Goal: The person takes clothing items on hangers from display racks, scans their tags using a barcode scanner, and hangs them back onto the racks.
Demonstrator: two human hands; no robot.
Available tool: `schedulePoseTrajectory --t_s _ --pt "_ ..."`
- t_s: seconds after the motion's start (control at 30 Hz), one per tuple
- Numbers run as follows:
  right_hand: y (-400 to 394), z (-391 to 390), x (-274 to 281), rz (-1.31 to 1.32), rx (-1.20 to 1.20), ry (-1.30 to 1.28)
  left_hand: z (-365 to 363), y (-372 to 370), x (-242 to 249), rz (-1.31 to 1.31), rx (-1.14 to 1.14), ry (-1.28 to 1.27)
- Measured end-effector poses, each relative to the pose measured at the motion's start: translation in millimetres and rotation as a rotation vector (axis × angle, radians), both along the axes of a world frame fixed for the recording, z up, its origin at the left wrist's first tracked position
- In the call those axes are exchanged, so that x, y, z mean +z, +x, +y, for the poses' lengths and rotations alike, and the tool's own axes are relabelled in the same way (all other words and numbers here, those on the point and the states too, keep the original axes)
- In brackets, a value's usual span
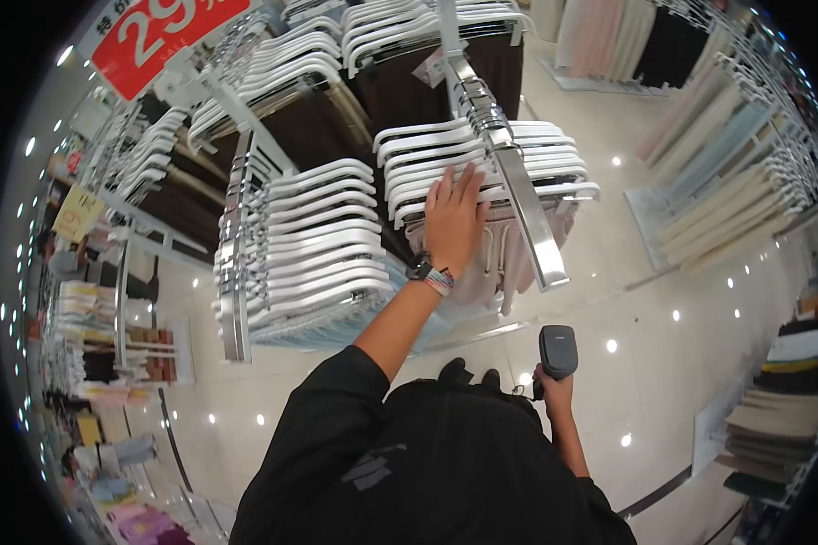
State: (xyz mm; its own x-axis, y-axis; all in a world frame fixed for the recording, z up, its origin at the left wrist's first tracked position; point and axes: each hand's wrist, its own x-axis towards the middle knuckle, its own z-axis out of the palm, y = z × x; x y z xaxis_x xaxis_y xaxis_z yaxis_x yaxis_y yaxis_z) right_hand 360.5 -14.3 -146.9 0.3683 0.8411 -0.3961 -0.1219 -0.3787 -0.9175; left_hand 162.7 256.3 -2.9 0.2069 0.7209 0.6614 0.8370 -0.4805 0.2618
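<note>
Far left: one yellow tag (pixel 77 213) and stacked folded goods on shelving, too small to count. Top left: one red price sign (pixel 164 32), white numerals "29" readable.

Centre-left: three groups of white hangers visible on the near racks, each a dense run; individual hangers overlap, so exact count not possible. One large group (pixel 314 241) hangs from a chrome rail (pixel 238 263) running near-vertical in frame.

Centre: left hand (pixel 454 222), one, laid flat with fingers spread on top of the next hanger group (pixel 527 168); palm down, nothing clasped, only pressing on the hanger tops. Fingers point up-frame, away from the person. A wristwatch (pixel 420 270) and one striped band sit on that wrist. Pale pink garments (pixel 495 268) hang below. A second chrome rail (pixel 518 191) crosses just right of the hand, partly blocking the hangers.

Right of centre: right hand (pixel 554 391) wrapped closed round the grip of one black handheld scanner (pixel 558 350), held low near the torso. Scanner long axis roughly upright, head pointing up-frame toward the rack.

Far right: racks of pale garments, folded stacks.
</note>
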Motion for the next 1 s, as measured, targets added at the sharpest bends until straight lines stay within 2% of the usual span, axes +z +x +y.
schedulePoseTrajectory --t_s 0.07,0.1,0.17,0.23,0.33,0.37,0.43,0.5,0.57,0.6,0.67,0.7,0.77,0.83,0.93,1.0 --pt "11 9 2 0.016 0.057 -0.004 -15 -13 16 -0.145 -0.215 -0.109" --pt "17 14 2 0.026 0.088 -0.009 -29 -19 25 -0.137 -0.185 -0.107" --pt "27 20 -5 0.035 0.15 -0.019 -69 -34 38 -0.208 -0.331 -0.175" --pt "37 24 -16 0.049 0.207 -0.028 -111 -56 31 -0.294 -0.302 -0.33" --pt "44 32 -32 -0.097 0.378 -0.08 -166 -101 11 -0.343 -0.091 -0.412" --pt "42 36 -37 -0.074 0.388 -0.076 -182 -121 5 -0.377 0.003 -0.445" --pt "36 39 -44 -0.135 0.497 0.06 -208 -171 -6 -0.191 0.239 -0.274" --pt "24 45 -36 -0.156 0.518 0.064 -218 -204 19 -0.164 0.495 -0.171" --pt "14 48 -31 -0.144 0.616 0.062 -217 -249 26 0.07 0.76 -0.125" --pt "9 48 -34 -0.084 0.63 0.084 -215 -271 25 0.072 0.768 -0.124" --pt "2 43 -34 -0.078 0.641 0.095 -207 -302 21 0.636 0.695 -0.105" --pt "-1 42 -34 -0.073 0.643 0.105 -200 -300 22 0.633 0.701 -0.104" --pt "-2 34 -41 -0.068 0.651 0.096 -186 -286 23 0.143 0.54 -0.307" --pt "-2 27 -43 -0.047 0.582 0.106 -179 -282 23 0.145 0.608 -0.37" --pt "7 16 -31 -0.088 0.571 -0.008 -173 -284 18 0.035 0.489 -0.293" --pt "10 7 -31 -0.112 0.514 0.019 -177 -290 13 0.073 0.46 -0.254"
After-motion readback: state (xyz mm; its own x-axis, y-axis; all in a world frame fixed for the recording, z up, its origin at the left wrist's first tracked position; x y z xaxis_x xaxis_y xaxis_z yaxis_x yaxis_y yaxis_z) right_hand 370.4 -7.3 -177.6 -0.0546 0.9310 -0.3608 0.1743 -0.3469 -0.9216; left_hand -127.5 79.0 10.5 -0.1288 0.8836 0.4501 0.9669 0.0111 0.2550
